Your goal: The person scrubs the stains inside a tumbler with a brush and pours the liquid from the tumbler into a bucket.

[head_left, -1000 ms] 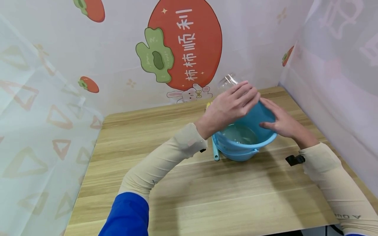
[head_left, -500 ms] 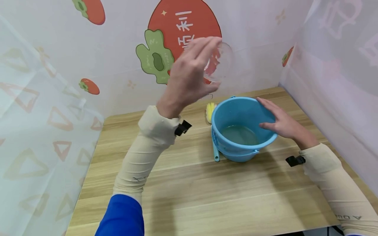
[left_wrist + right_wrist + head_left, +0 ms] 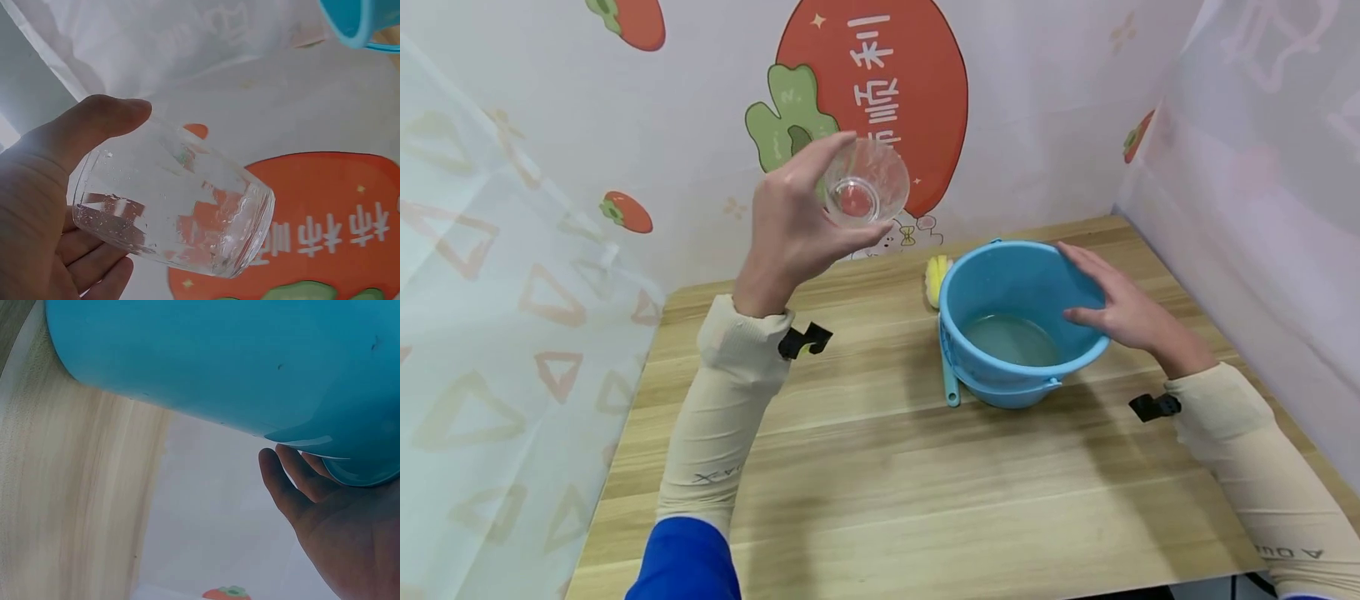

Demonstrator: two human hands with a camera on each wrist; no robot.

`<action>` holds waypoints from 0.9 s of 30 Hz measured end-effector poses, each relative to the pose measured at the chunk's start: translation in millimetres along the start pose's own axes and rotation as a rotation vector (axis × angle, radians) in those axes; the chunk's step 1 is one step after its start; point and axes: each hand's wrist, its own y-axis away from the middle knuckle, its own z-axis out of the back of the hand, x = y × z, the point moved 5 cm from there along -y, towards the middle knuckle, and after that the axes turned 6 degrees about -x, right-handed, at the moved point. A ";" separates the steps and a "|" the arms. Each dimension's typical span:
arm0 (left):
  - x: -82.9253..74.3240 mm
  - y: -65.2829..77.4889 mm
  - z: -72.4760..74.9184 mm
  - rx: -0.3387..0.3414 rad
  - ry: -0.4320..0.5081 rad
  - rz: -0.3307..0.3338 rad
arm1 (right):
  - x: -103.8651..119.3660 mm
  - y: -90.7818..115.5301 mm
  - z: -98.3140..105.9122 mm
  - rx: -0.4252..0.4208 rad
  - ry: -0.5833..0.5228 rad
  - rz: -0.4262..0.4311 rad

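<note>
My left hand holds a clear drinking glass up in the air, left of the bucket, thumb on one side and fingers on the other. Droplets cling to the glass in the left wrist view, and no liquid pool shows in it. A light blue bucket stands on the table with some cloudy water at its bottom. On the bucket's right rim, my right hand grips the wall, thumb inside and fingers outside. The right wrist view shows those fingers along the bucket's outer side.
A yellow sponge-like brush head lies behind the bucket's left side. A light blue handle lies close along that side. The wooden table meets printed sheets at the back and sides.
My left hand has swung from over the bucket up and to the left with the glass, whose open end now faces the head camera. My right hand has stayed on the bucket's rim.
</note>
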 end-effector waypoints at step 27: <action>101.1 152.6 -89.8 0.137 0.155 0.627 | -2.4 2.5 1.8 -0.003 -0.015 -0.013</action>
